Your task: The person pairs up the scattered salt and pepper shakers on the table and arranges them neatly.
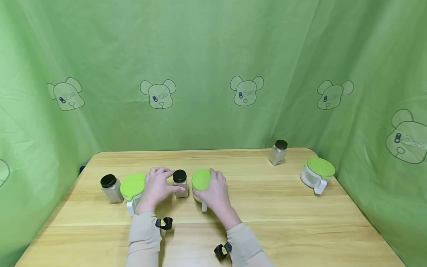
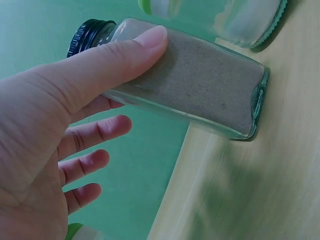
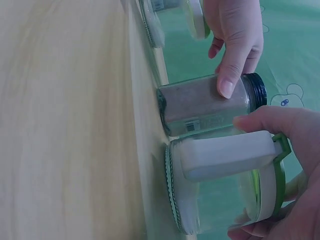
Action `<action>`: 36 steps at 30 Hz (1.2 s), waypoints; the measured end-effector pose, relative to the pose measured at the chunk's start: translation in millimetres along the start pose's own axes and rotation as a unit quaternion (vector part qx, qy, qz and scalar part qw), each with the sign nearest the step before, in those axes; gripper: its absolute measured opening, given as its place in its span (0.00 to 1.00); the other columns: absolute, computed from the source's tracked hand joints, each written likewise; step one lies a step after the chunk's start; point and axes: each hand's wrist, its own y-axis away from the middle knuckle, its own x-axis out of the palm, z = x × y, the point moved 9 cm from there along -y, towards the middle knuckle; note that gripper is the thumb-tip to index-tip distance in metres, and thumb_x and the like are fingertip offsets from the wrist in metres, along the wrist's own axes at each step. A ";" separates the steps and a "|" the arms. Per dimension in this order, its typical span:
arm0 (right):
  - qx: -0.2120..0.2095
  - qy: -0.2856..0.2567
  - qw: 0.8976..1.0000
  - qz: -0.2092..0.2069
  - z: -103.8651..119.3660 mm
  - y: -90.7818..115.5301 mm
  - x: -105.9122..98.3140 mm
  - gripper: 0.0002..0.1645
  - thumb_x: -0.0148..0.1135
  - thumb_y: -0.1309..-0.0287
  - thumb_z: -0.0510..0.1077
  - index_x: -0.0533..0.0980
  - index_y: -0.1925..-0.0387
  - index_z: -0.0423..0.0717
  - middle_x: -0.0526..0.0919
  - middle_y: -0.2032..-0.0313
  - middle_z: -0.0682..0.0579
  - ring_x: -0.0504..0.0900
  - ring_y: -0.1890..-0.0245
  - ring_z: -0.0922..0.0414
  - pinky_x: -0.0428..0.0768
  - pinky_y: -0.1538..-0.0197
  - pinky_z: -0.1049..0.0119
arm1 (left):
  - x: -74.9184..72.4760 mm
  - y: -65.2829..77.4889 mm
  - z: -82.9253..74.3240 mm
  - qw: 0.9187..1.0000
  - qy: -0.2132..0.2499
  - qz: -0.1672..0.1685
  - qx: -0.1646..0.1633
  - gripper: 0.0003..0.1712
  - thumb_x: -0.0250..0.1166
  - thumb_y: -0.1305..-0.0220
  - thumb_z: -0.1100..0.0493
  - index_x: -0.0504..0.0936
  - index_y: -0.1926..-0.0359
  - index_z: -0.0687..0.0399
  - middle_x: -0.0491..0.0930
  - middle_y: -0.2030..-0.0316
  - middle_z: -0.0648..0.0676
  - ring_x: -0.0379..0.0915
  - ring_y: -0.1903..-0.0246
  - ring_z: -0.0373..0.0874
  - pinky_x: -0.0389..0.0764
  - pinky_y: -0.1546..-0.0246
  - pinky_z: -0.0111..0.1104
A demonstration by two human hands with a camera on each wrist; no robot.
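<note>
In the head view my left hand (image 1: 158, 189) pinches a square glass spice jar (image 1: 179, 176) with a black screw lid, thumb on the near side. Greyish powder fills this jar, which stands upright on the table, as the left wrist view shows. My right hand (image 1: 216, 190) grips a round glass seasoning pot (image 1: 201, 179) with a green lid and white handle around its top. The pot stands close to the right of the spice jar, its handle pointing toward me. In the right wrist view the pot's handle (image 3: 227, 154) and clear body show, with the base at the tabletop.
Left of my left hand stand another green-lidded pot (image 1: 132, 185), partly hidden by it, and a black-lidded spice jar (image 1: 112, 189). A third spice jar (image 1: 277, 152) is at the back right, and another green-lidded pot (image 1: 317, 173) sits near the wooden table's (image 1: 300, 222) right edge. Green curtains (image 1: 207, 44) surround it.
</note>
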 end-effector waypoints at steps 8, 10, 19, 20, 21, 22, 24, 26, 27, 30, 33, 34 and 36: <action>-0.003 0.020 1.000 -0.015 1.0 -0.7 5.2 0.58 0.79 0.65 0.55 0.63 0.34 0.36 0.71 0.42 0.36 0.72 0.44 0.41 0.77 0.45 0.45 | 0.6 0.4 0.7 1.000 -0.002 -0.001 -0.002 0.42 0.78 0.60 0.38 0.81 0.44 0.53 0.79 0.47 0.56 0.63 0.42 0.55 0.62 0.40 0.51; -0.001 0.024 1.000 -0.017 1.3 -0.7 5.9 0.58 0.79 0.65 0.55 0.63 0.34 0.36 0.71 0.42 0.36 0.72 0.44 0.41 0.77 0.45 0.45 | 1.0 0.4 1.2 1.000 0.000 -0.001 -0.003 0.42 0.78 0.60 0.39 0.81 0.44 0.54 0.78 0.47 0.56 0.63 0.42 0.55 0.61 0.40 0.51; 0.004 0.035 0.999 -0.004 5.7 -2.8 9.5 0.59 0.78 0.63 0.55 0.61 0.33 0.36 0.69 0.41 0.35 0.70 0.43 0.40 0.75 0.44 0.43 | 2.0 -1.3 3.0 1.000 0.004 0.004 -0.010 0.42 0.78 0.59 0.39 0.80 0.43 0.55 0.77 0.45 0.58 0.61 0.40 0.56 0.60 0.38 0.53; 0.004 0.035 0.999 -0.002 6.0 -2.9 10.1 0.59 0.78 0.63 0.56 0.61 0.33 0.36 0.69 0.41 0.35 0.70 0.42 0.40 0.75 0.44 0.43 | 2.0 -1.5 3.3 1.000 0.005 0.005 -0.010 0.42 0.78 0.59 0.40 0.80 0.43 0.55 0.77 0.45 0.58 0.61 0.40 0.57 0.59 0.37 0.53; 0.004 0.035 0.999 0.000 6.3 -3.3 10.8 0.59 0.78 0.63 0.56 0.60 0.32 0.36 0.68 0.40 0.35 0.70 0.42 0.40 0.75 0.43 0.43 | 2.0 -1.7 3.8 1.000 0.005 0.006 -0.013 0.43 0.78 0.59 0.40 0.80 0.43 0.55 0.77 0.44 0.58 0.61 0.39 0.57 0.59 0.37 0.53; 0.004 0.033 0.999 0.000 6.4 -3.4 11.1 0.59 0.78 0.63 0.55 0.60 0.32 0.36 0.68 0.40 0.35 0.70 0.42 0.40 0.74 0.43 0.42 | 2.1 -2.0 3.8 1.000 0.008 0.008 -0.014 0.43 0.78 0.59 0.40 0.80 0.43 0.56 0.77 0.44 0.59 0.61 0.39 0.57 0.59 0.36 0.53; 0.002 0.031 1.000 0.000 6.6 -3.8 12.0 0.60 0.78 0.62 0.55 0.59 0.32 0.36 0.68 0.40 0.35 0.69 0.42 0.39 0.74 0.43 0.42 | 1.5 -2.2 3.2 1.000 0.011 0.010 -0.013 0.43 0.78 0.59 0.40 0.79 0.43 0.56 0.77 0.44 0.59 0.61 0.39 0.58 0.58 0.36 0.53; -0.001 0.028 1.000 0.000 7.0 -4.0 12.5 0.60 0.77 0.62 0.55 0.59 0.31 0.35 0.67 0.39 0.34 0.69 0.41 0.39 0.74 0.42 0.41 | 1.2 -2.6 2.8 1.000 0.013 0.012 -0.015 0.43 0.78 0.59 0.40 0.79 0.43 0.56 0.77 0.43 0.59 0.60 0.38 0.58 0.57 0.36 0.53; -0.002 0.028 1.000 0.001 7.2 -4.0 12.8 0.60 0.77 0.61 0.54 0.58 0.30 0.35 0.67 0.39 0.34 0.69 0.41 0.38 0.73 0.42 0.41 | 1.3 -2.8 3.0 1.000 0.015 0.013 -0.017 0.43 0.78 0.59 0.40 0.79 0.43 0.56 0.76 0.43 0.59 0.60 0.38 0.58 0.57 0.36 0.53; -0.003 0.032 0.999 0.007 6.9 -3.1 13.2 0.61 0.77 0.60 0.55 0.56 0.29 0.36 0.66 0.38 0.34 0.68 0.40 0.38 0.72 0.40 0.40 | 1.8 -2.7 3.4 0.999 0.019 0.017 -0.022 0.43 0.78 0.59 0.40 0.79 0.43 0.55 0.76 0.42 0.60 0.59 0.38 0.58 0.56 0.36 0.53; -0.004 0.036 0.999 0.018 5.8 -2.1 13.6 0.62 0.76 0.58 0.56 0.55 0.28 0.38 0.64 0.36 0.33 0.66 0.38 0.37 0.70 0.39 0.39 | 2.1 -1.9 4.0 0.999 0.027 0.020 -0.025 0.44 0.78 0.60 0.40 0.78 0.42 0.54 0.75 0.41 0.60 0.59 0.38 0.58 0.55 0.37 0.53; -0.006 0.036 0.999 0.020 5.6 -1.9 13.3 0.62 0.76 0.58 0.57 0.55 0.28 0.38 0.64 0.36 0.33 0.65 0.37 0.37 0.69 0.39 0.38 | 1.9 -1.6 4.0 0.999 0.030 0.022 -0.026 0.44 0.79 0.60 0.40 0.77 0.42 0.54 0.75 0.41 0.60 0.58 0.38 0.58 0.54 0.37 0.53; -0.009 0.037 0.999 0.027 4.7 -2.1 13.2 0.62 0.75 0.58 0.58 0.54 0.28 0.39 0.63 0.35 0.33 0.64 0.36 0.37 0.68 0.39 0.37 | 1.2 -1.1 4.0 0.999 0.038 0.023 -0.028 0.45 0.79 0.60 0.41 0.77 0.40 0.53 0.74 0.40 0.60 0.58 0.38 0.59 0.53 0.37 0.53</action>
